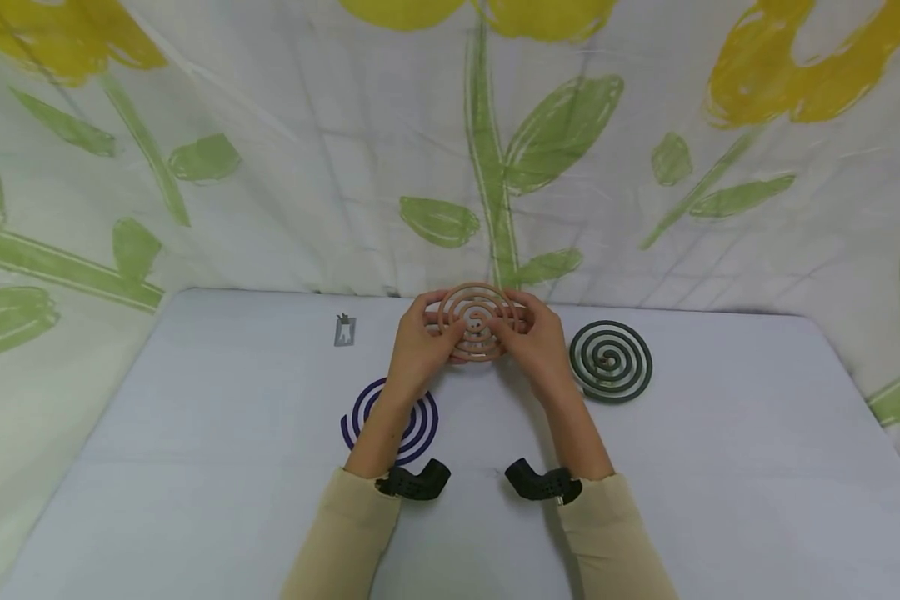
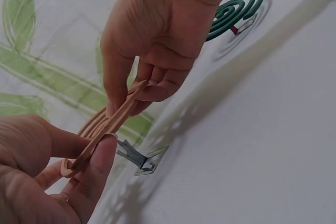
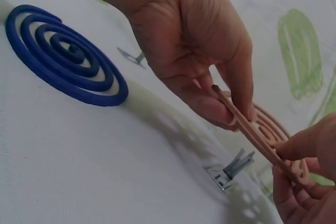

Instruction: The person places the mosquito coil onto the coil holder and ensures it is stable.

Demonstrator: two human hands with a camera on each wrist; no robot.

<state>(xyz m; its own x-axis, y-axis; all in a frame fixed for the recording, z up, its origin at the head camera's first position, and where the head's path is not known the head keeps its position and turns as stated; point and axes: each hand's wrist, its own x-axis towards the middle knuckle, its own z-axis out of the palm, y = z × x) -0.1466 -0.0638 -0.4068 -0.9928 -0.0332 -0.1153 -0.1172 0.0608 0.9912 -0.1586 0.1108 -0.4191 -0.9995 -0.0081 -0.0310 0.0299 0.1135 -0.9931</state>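
Both hands hold a brown mosquito coil [image 1: 476, 321] near the table's back edge. My left hand [image 1: 418, 343] pinches its left side, thumb on the near face and fingers behind. On the opposite side my right hand [image 1: 537, 337] pinches the coil likewise. Seen edge-on in the left wrist view, the brown coil [image 2: 107, 124] is tilted, raised above the table. Under it stands a small metal coil stand [image 2: 147, 163] with upright prongs, which also shows in the right wrist view. The hands and coil hide this stand in the head view.
A blue mosquito coil [image 1: 423, 433] lies partly behind my left forearm. To the right, a dark green mosquito coil [image 1: 610, 362] sits raised on its own stand. Another metal stand [image 1: 345, 331] is at the back left. A flower-patterned cloth [image 1: 360, 167] hangs behind the table.
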